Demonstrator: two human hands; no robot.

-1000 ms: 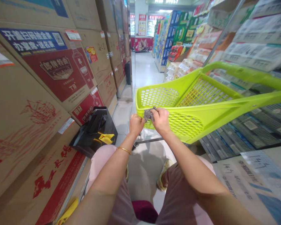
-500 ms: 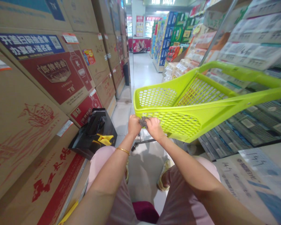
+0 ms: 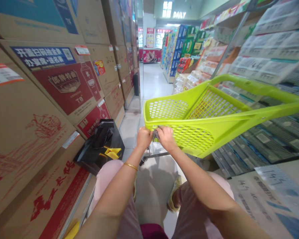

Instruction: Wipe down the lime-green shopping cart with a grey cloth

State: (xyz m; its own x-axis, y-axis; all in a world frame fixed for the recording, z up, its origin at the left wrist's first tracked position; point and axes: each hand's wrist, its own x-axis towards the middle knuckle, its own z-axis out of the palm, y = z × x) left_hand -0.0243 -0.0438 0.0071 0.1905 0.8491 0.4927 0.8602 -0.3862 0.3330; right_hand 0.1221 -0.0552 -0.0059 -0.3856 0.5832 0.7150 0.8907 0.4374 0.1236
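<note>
My left hand (image 3: pixel 144 137) and my right hand (image 3: pixel 166 137) are close together in front of me, both with fingers closed. Pinched between them is a small crumpled grey rag (image 3: pixel 155 133). Right behind my hands stands a lime-green shopping cart (image 3: pixel 229 124) with perforated sides, its near corner just above my fingers. Whether the rag touches the cart's side I cannot tell. The cart's handle points away to the right, and the basket shows nothing inside.
Stacked cartons (image 3: pixel 64 84) line the left side, with a black gift bag (image 3: pixel 99 142) beside my left knee. Stacked packs (image 3: pixel 266 69) fill the right. A tiled aisle (image 3: pixel 155 78) runs ahead to more displays. A metal post (image 3: pixel 233 41) rises behind the cart.
The view has tilted up slightly, so everything sits a little lower. Both hands keep hold of the rag by the cart's corner, with only a slight shift.
</note>
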